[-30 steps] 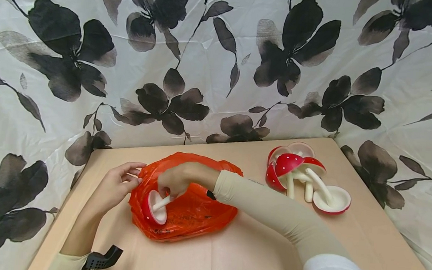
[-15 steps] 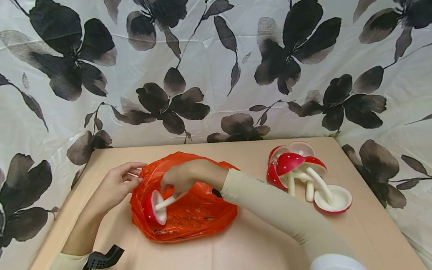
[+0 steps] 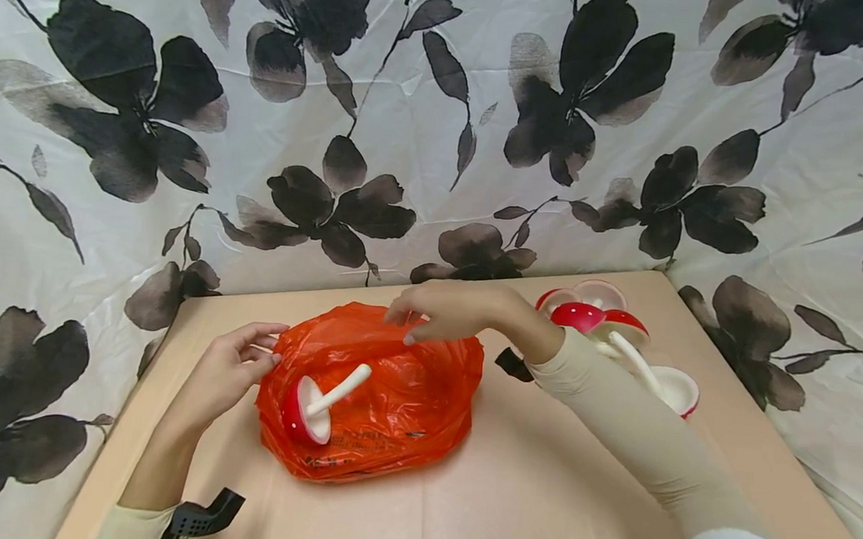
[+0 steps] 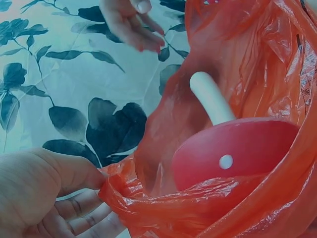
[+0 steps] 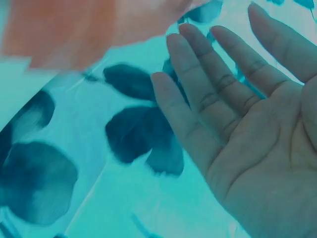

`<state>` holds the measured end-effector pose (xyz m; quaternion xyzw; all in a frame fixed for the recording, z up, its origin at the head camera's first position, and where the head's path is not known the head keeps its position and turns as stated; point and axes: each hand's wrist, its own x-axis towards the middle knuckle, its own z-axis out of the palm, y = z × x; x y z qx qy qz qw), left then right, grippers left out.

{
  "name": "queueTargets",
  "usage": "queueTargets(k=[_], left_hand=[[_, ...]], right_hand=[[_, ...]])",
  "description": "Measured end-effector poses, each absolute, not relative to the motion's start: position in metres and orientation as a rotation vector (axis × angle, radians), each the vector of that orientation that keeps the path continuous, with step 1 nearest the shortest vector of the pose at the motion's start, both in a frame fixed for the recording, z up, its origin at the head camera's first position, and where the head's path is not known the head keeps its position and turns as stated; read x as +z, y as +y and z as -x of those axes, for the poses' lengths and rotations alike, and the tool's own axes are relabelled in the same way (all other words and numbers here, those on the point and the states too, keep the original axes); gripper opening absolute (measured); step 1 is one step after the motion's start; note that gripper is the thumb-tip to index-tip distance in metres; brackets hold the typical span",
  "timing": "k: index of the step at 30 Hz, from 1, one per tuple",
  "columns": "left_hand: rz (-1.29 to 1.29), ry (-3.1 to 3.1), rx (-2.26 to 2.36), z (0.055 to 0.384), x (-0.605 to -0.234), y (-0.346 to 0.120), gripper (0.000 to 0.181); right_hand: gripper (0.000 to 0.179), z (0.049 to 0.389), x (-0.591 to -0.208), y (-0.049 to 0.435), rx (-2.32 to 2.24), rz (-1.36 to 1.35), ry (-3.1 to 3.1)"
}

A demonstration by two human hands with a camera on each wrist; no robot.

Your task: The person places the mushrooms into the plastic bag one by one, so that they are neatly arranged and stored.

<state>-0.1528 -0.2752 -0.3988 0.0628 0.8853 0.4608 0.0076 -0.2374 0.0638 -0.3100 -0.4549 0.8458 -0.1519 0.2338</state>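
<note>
My left hand pinches the left edge of an orange plastic bag between thumb and fingers, plain in the left wrist view. A toy mushroom lies in the bag's opening, its red white-dotted cap to the left and its white stem pointing up and right. Over the bag's far rim hovers my right hand; its palm and loosely straight fingers hold nothing in the right wrist view.
Several more red-capped mushrooms lie heaped at the back right of the light wooden table, partly hidden by my right sleeve. A floral cloth hangs behind the table.
My right hand has let go of the mushroom's stem and moved up and right, out of the bag. The mushroom stays in the bag. My left hand keeps its hold on the bag's edge.
</note>
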Motion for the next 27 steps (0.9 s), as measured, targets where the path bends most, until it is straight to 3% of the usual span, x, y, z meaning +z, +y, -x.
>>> queueTargets(k=[27], left_hand=[[-0.176, 2.726, 1.477, 0.158, -0.398, -0.279, 0.040]], right_hand=[[0.042, 0.232, -0.326, 0.198, -0.892, 1.018, 2.345]])
